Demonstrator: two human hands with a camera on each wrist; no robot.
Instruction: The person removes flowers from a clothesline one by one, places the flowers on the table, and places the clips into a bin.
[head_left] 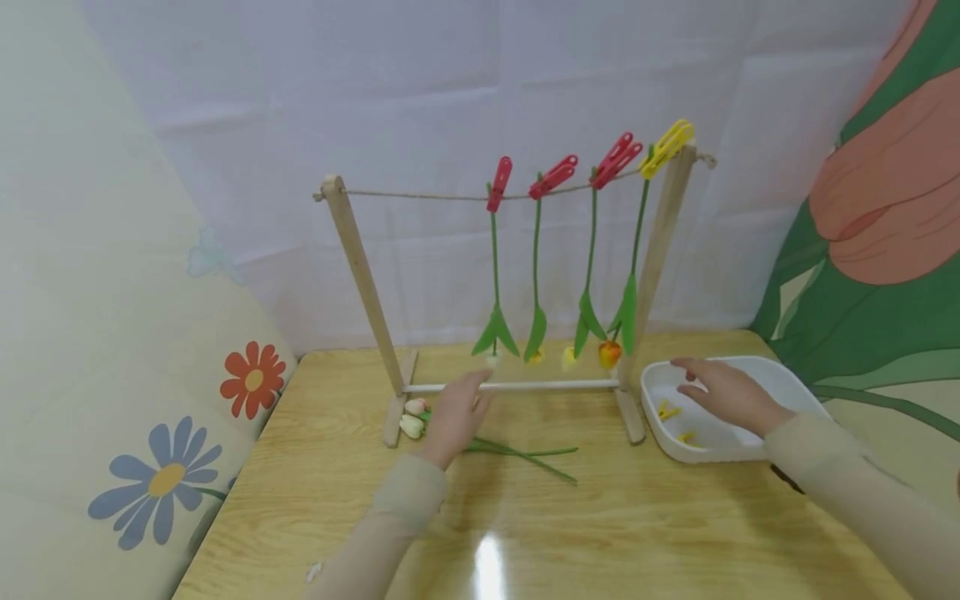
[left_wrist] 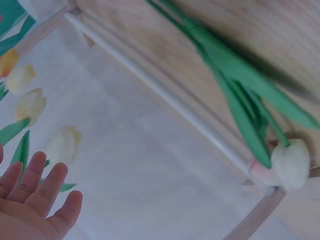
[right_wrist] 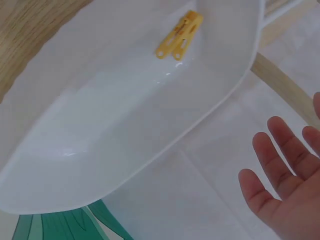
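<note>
My left hand (head_left: 456,417) hovers over the table with its fingers extended and nothing in them. Beneath it lie artificial tulips: a white tulip (head_left: 412,426) and a pinkish one (head_left: 416,406), their green stems (head_left: 536,460) crossing to the right. My right hand (head_left: 731,395) is held above the white basin (head_left: 780,367), fingers apart and holding nothing. Inside the basin are yellow clothespins (right_wrist: 181,35). On a rope (head_left: 420,196) between wooden posts, several tulips hang upside down, pinned by red clothespins (head_left: 499,185) and a yellow clothespin (head_left: 667,148).
The rack's left post (head_left: 363,283) and right post (head_left: 667,242) stand on wooden feet joined by a white rod (head_left: 525,386). A white cloth (head_left: 420,83) hangs behind. A dark object (head_left: 786,478) shows partly under my right forearm, and a small white scrap (head_left: 314,572) lies near the front left.
</note>
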